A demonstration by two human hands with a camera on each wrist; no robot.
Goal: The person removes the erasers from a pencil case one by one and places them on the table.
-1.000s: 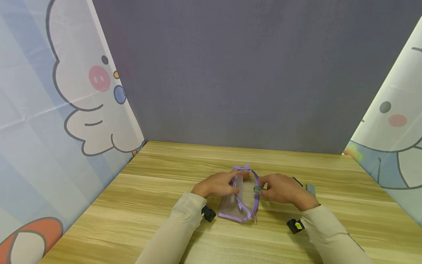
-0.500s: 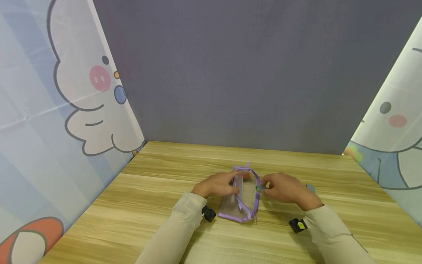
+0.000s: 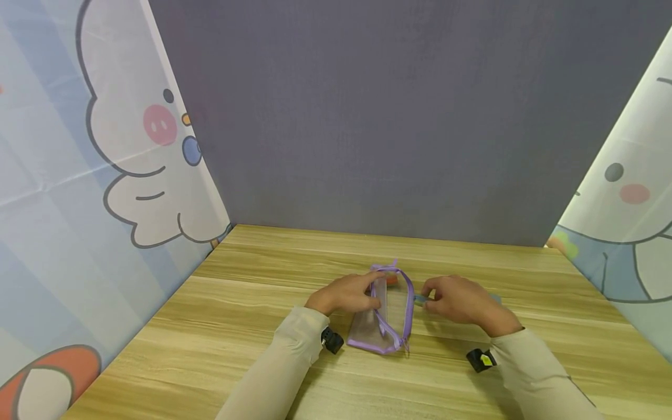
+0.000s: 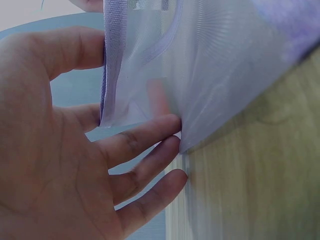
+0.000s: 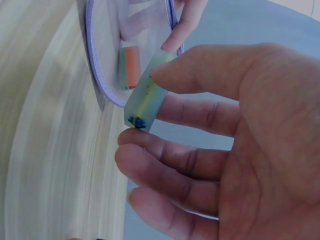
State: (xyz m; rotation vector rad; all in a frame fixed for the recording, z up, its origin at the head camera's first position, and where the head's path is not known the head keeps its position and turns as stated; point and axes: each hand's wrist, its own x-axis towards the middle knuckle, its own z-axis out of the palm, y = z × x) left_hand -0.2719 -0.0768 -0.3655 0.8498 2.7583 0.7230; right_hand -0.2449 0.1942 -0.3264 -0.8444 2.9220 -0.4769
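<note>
A mesh zipper pouch (image 3: 367, 332) with purple edging lies on the table, its mouth spread wide. My left hand (image 3: 343, 293) holds the pouch's left rim between thumb and fingers. Just right of the mouth, my right hand (image 3: 459, 300) pinches a small translucent green block (image 5: 147, 95) with a yellowish core and a dark blue mark on its end. The block looks like a jelly eraser. Inside the pouch rests a similar orange block (image 5: 132, 67), also visible as a red-orange patch in the head view.
Behind my right hand, a grey-blue item (image 3: 495, 298) is mostly hidden. The wooden tabletop (image 3: 220, 326) ends at a dark grey panel (image 3: 367, 116). Cartoon-printed cloths (image 3: 131, 192) stand at both sides.
My right hand has shifted slightly right with the green block, from the pouch's right rim to just outside it. It now covers more of the grey-blue item. My left hand stays put.
</note>
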